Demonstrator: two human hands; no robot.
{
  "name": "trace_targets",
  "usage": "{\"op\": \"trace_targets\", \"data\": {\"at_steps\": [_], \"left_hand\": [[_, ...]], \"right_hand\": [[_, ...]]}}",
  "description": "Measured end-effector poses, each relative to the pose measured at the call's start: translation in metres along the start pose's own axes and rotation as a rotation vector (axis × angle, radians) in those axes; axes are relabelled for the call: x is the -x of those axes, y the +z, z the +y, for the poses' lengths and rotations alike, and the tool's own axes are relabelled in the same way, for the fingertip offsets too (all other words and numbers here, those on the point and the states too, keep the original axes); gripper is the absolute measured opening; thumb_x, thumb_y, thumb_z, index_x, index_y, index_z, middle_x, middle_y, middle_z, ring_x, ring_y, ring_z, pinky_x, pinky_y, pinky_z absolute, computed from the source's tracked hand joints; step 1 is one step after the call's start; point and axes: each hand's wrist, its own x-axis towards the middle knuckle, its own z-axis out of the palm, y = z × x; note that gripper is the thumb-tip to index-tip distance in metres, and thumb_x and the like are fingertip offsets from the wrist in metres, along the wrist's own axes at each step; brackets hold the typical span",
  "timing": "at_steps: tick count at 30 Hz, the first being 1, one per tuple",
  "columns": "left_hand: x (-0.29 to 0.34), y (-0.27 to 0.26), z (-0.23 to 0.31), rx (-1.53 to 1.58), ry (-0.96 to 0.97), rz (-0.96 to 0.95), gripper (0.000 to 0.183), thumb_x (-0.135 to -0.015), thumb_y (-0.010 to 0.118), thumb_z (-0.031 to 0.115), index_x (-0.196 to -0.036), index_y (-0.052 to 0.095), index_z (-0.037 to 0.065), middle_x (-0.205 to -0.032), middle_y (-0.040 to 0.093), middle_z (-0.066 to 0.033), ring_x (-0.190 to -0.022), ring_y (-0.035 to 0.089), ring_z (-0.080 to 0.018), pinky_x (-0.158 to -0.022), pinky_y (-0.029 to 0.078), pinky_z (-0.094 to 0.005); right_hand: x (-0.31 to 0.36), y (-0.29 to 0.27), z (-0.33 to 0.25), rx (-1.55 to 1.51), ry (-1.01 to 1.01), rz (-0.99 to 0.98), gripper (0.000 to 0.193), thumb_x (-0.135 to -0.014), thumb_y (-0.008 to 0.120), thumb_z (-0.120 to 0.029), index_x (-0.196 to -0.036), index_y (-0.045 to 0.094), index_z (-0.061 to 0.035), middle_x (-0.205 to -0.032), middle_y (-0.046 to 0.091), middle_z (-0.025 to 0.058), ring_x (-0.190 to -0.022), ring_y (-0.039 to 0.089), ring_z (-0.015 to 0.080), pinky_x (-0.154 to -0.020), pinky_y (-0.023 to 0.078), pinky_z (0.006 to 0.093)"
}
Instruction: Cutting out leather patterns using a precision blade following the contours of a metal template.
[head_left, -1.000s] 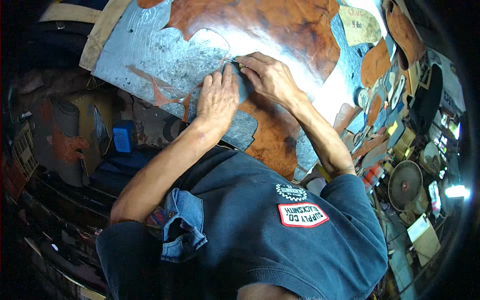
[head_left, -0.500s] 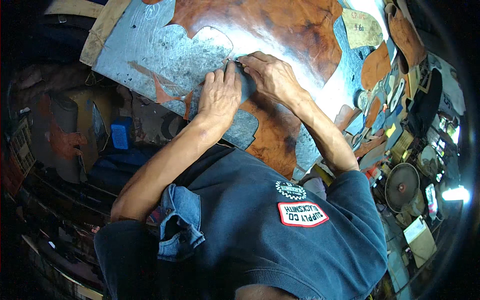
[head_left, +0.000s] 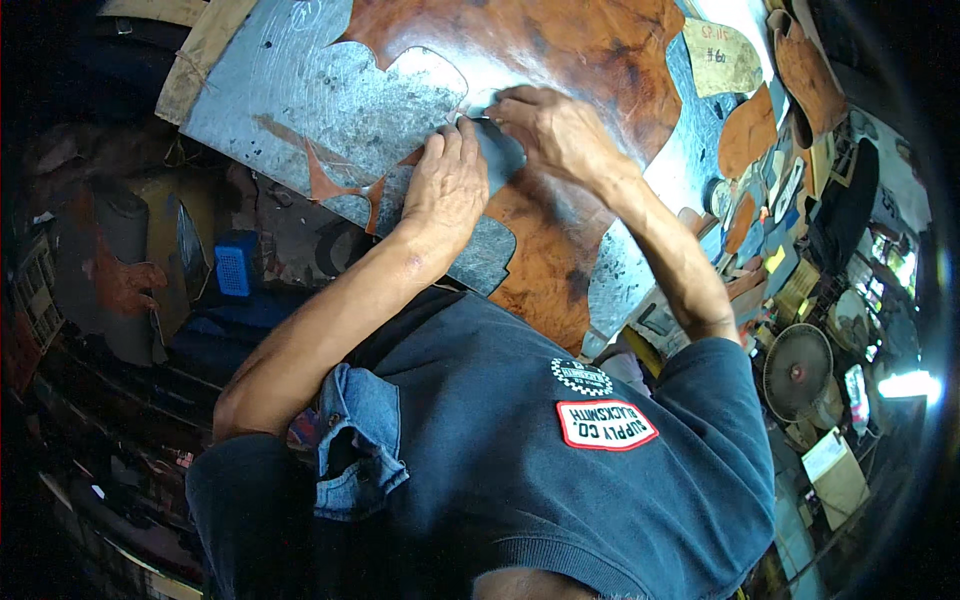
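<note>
1. Exposure: uneven. The scratched grey work surface [head_left: 265,110] is bright; the zone at lower left is dim, with little contrast.
2. Glare: a white reflection crosses the upper centre and spreads onto the brown leather hide [head_left: 520,45], washing out its nearer surface.
3. Visible source: a white lamp [head_left: 908,385] at far right is overexposed and surrounded by flare.
4. Shadow: the left side of the dark shirt [head_left: 560,500] sinks to near-black; the blue box [head_left: 233,265] is discernible.
5. Distortion: straight edges bow toward the rim; corners are black.
6. Sharpness: the red-bordered patch [head_left: 608,425] resolves clearly; the round fan [head_left: 797,372] appears softer.
</note>
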Motion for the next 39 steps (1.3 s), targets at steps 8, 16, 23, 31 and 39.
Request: {"op": "trace_targets", "data": {"at_steps": [8,16,23,31,39], "left_hand": [[0.0,0.001,0.002,-0.022,0.019,-0.058,0.038,-0.087,0.056,0.016,-0.12,0.062,-0.002,-0.14,0.047,-0.0217,-0.122,0.048,-0.0304,-0.098,0.036,-0.0376],[-0.001,0.001,0.003,-0.004,-0.004,-0.017,0.035,-0.085,0.057,0.014,-0.114,0.063,-0.004,-0.136,0.049,-0.0223,-0.119,0.051,-0.0287,-0.096,0.041,-0.035],[-0.002,-0.005,0.003,-0.023,0.005,-0.063,0.039,-0.085,0.057,0.013,-0.119,0.06,-0.006,-0.137,0.048,-0.0232,-0.119,0.05,-0.0288,-0.096,0.04,-0.035],[-0.003,-0.003,0.004,-0.029,0.004,-0.076,0.042,-0.084,0.059,0.015,-0.121,0.058,-0.006,-0.138,0.047,-0.0233,-0.117,0.051,-0.0278,-0.096,0.04,-0.0347],[-0.004,-0.003,0.004,-0.039,0.017,-0.098,0.043,-0.09,0.055,0.018,-0.126,0.058,-0.004,-0.14,0.048,-0.0225,-0.121,0.049,-0.0321,-0.098,0.038,-0.0382]], "right_hand": [[-0.053,-0.02,0.037,0.143,-0.342,-0.156,0.023,-0.086,0.064,-0.012,-0.107,0.072,-0.0173,-0.125,0.064,0.0036,-0.116,0.059,0.0244,-0.096,0.049,0.0379],[-0.065,-0.026,0.052,0.171,-0.437,-0.183,0.022,-0.085,0.065,-0.013,-0.106,0.072,-0.0172,-0.125,0.064,0.0033,-0.116,0.059,0.0257,-0.099,0.048,0.0381],[-0.058,-0.026,0.052,0.128,-0.315,-0.183,0.025,-0.087,0.063,-0.013,-0.11,0.072,-0.0165,-0.128,0.063,0.0047,-0.117,0.058,0.0271,-0.099,0.048,0.0376],[-0.056,-0.024,0.064,0.167,-0.343,-0.164,0.025,-0.089,0.062,-0.014,-0.112,0.07,-0.0147,-0.126,0.064,0.0022,-0.118,0.058,0.024,-0.098,0.048,0.0366],[-0.052,-0.021,0.067,0.081,-0.294,-0.177,0.026,-0.088,0.062,-0.013,-0.113,0.069,-0.0131,-0.125,0.065,0.0016,-0.114,0.061,0.0244,-0.096,0.05,0.0379]]}}
